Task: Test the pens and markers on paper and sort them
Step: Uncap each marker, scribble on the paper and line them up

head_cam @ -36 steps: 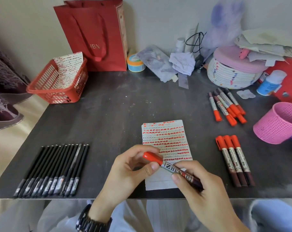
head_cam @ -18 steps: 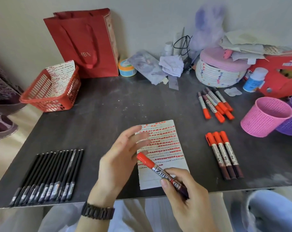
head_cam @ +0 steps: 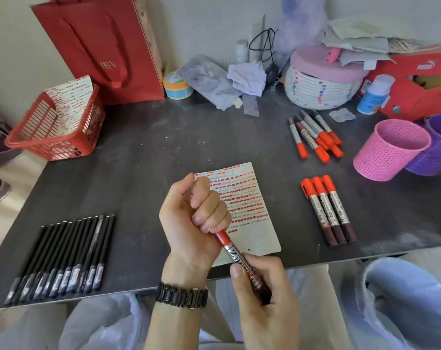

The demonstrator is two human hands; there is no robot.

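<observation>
A red-capped marker [head_cam: 233, 251] slants over the near table edge. My right hand [head_cam: 262, 296] grips its dark barrel end. My left hand [head_cam: 194, 218] is curled in a fist round its red cap end. Under them lies the test paper [head_cam: 249, 198], covered with rows of red dashes. Three red-capped markers [head_cam: 328, 208] lie side by side to the right of the paper. Several more markers [head_cam: 315, 137] lie in a loose group farther back. A row of several black pens [head_cam: 62, 253] lies at the near left.
A pink mesh cup [head_cam: 388, 150] and a purple one [head_cam: 439, 147] stand at the right. A red basket [head_cam: 55, 125] with a marked sheet sits at the far left, a red paper bag [head_cam: 108, 46] behind it. Clutter lines the back wall.
My left hand went from open fingers near the marker's cap to a closed fist round the cap end. The camera view shifted slightly right.
</observation>
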